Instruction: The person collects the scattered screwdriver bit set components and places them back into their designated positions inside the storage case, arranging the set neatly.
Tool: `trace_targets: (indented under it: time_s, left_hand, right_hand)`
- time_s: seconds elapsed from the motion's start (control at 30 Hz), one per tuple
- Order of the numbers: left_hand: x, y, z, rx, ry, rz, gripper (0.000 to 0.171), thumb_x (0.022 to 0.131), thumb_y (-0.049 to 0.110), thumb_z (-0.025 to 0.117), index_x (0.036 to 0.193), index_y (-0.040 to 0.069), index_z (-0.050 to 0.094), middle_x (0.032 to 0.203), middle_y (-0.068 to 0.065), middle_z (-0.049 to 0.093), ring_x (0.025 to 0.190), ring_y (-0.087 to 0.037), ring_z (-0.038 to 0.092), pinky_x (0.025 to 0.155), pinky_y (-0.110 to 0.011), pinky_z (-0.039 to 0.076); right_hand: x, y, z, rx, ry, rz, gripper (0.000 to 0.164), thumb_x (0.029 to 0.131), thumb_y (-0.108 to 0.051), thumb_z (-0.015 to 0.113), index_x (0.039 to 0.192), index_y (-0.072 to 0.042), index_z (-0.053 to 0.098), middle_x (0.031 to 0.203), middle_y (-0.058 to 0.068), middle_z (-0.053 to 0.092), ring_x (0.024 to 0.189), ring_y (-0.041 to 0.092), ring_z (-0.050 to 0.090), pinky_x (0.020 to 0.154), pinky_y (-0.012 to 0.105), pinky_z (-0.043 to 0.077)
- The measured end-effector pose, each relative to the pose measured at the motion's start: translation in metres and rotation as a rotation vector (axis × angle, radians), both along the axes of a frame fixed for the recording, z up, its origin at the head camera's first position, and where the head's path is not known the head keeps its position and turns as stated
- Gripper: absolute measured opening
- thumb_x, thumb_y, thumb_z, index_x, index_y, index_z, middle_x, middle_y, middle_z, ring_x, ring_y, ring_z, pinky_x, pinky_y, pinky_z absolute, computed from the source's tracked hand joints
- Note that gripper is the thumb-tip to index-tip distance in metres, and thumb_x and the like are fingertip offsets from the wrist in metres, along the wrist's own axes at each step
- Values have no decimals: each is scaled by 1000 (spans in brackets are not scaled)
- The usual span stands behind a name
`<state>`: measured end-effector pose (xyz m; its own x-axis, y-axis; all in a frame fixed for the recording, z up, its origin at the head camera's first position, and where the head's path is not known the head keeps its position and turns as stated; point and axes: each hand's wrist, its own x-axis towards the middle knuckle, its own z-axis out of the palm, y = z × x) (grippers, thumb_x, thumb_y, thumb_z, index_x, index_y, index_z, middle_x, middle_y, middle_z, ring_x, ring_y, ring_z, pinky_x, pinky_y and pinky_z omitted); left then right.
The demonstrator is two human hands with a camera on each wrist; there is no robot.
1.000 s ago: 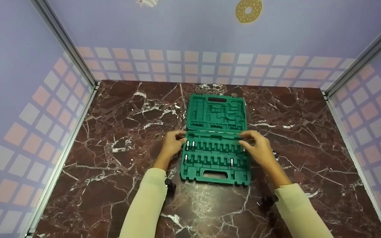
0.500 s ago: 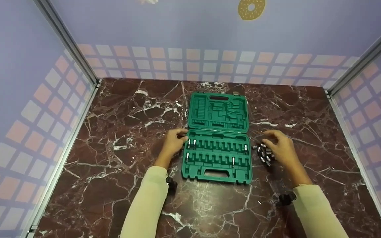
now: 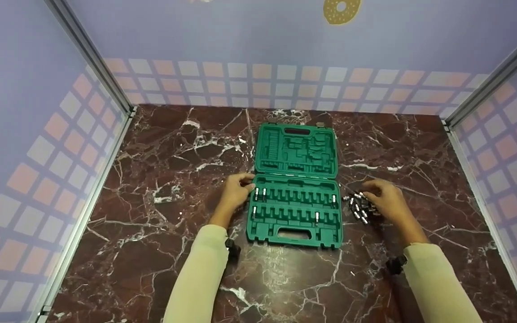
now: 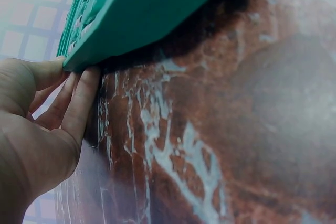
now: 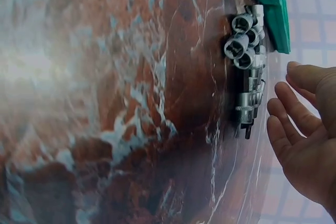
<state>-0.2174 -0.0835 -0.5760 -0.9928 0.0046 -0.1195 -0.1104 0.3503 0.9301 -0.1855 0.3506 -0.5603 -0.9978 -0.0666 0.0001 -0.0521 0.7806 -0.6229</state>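
Observation:
An open green socket case (image 3: 326, 235) lies on the marble-patterned table, with its lid (image 3: 281, 168) folded back. Several metal sockets (image 3: 317, 217) stand in the slots of its two rows; most slots are bare. At the case's left edge, my left hand (image 3: 236, 190) pinches the rim, thumb above and fingers against the side, as the left wrist view shows. To the right of the case is a heap of loose chrome sockets (image 5: 239, 45). My right hand (image 3: 386, 199) is over the heap's right side, fingers loosely bent and holding nothing in the right wrist view.
Purple walls with a checked band (image 3: 285, 85) enclose the table at the back and both sides. Metal corner posts (image 3: 92, 56) stand at the rear corners. Dark wrist cameras (image 3: 395, 264) sit on both cuffs.
My right hand has moved from the case's right edge out over the loose sockets, revealing a socket in the top row's right end. The left hand stays at the case's left edge.

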Motion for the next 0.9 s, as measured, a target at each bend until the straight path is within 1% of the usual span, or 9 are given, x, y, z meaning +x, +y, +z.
trace_targets:
  time_s: [0.13, 0.23, 0.3, 0.5, 0.73, 0.9]
  left_hand:
    - [1, 0, 0, -4, -15, 1, 25, 97, -2, 66, 121, 1, 75, 110, -18, 69, 100, -27, 66, 70, -33, 58]
    - [1, 0, 0, -2, -28, 3, 26, 97, -1, 67, 121, 3, 75, 110, -17, 70, 98, -26, 66, 69, -33, 58]
    - [2, 0, 0, -1, -29, 4, 25, 97, -1, 67, 121, 4, 75, 110, -16, 70, 97, -26, 66, 68, -32, 58]
    - [1, 0, 2, -11, 1, 2, 24, 97, -1, 67, 119, 2, 76, 107, -17, 70, 95, -26, 66, 68, -32, 57]
    - [2, 0, 3, -1, -13, 6, 24, 97, -1, 67, 120, 3, 76, 108, -17, 70, 95, -26, 66, 68, -32, 58]
    - [2, 1, 2, -17, -9, 12, 25, 97, 0, 68, 121, 4, 76, 109, -16, 70, 98, -26, 66, 70, -33, 58]
  right_hand:
    - [-4, 3, -1, 42, -81, 33, 26, 100, -11, 69, 124, -1, 70, 120, 23, 70, 105, 38, 66, 88, 53, 53]
    - [-5, 5, -2, 56, -113, 55, 25, 100, -11, 67, 123, -1, 71, 118, 23, 70, 103, 38, 67, 85, 53, 54]
    - [-6, 5, -3, 59, -114, 63, 24, 100, -11, 67, 122, -1, 71, 117, 23, 71, 103, 39, 68, 83, 53, 55]
    - [-9, 4, -5, 60, -93, 78, 22, 99, -8, 68, 118, 1, 72, 113, 23, 73, 101, 40, 69, 82, 54, 56]
    - [-10, 0, -4, 74, -90, 72, 19, 98, -5, 68, 115, 2, 72, 110, 23, 73, 97, 38, 69, 78, 50, 56]
    - [-10, -2, -3, 72, -90, 80, 17, 98, -4, 68, 113, 3, 72, 107, 24, 73, 93, 37, 69, 76, 49, 55]
